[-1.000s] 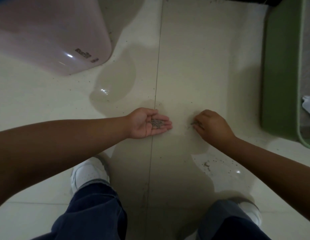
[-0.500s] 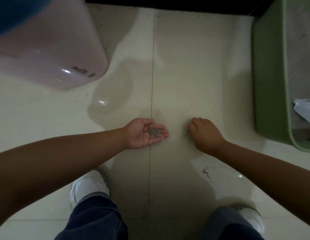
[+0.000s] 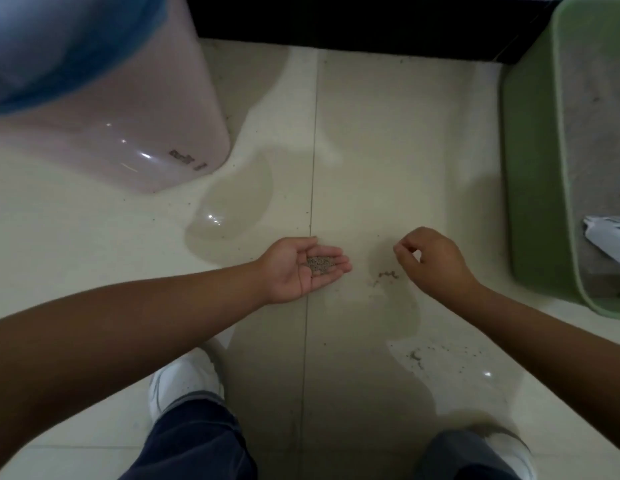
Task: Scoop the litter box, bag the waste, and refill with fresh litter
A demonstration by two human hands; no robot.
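My left hand (image 3: 301, 268) lies palm up just above the floor, fingers nearly straight, carrying a small heap of grey litter grains (image 3: 320, 264). My right hand (image 3: 433, 263) hovers to its right with curled fingers, thumb and forefinger pinched together at the tips as on a few grains. A small clump of spilled litter (image 3: 388, 274) lies on the tile between the hands. The green litter box (image 3: 530, 168) stands at the right edge, with grey litter (image 3: 595, 116) inside it.
A pink waste bin (image 3: 128, 133) lined with a blue bag (image 3: 59, 46) stands at the upper left. A white object (image 3: 609, 237) lies in the litter box. More stray grains (image 3: 417, 355) dot the floor near my right shoe (image 3: 505, 448). A dark baseboard runs along the top.
My right hand has lifted off the floor and pinched its fingertips, uncovering a small clump of grains. The view has tilted up, and my left hand stays cupped with its heap.
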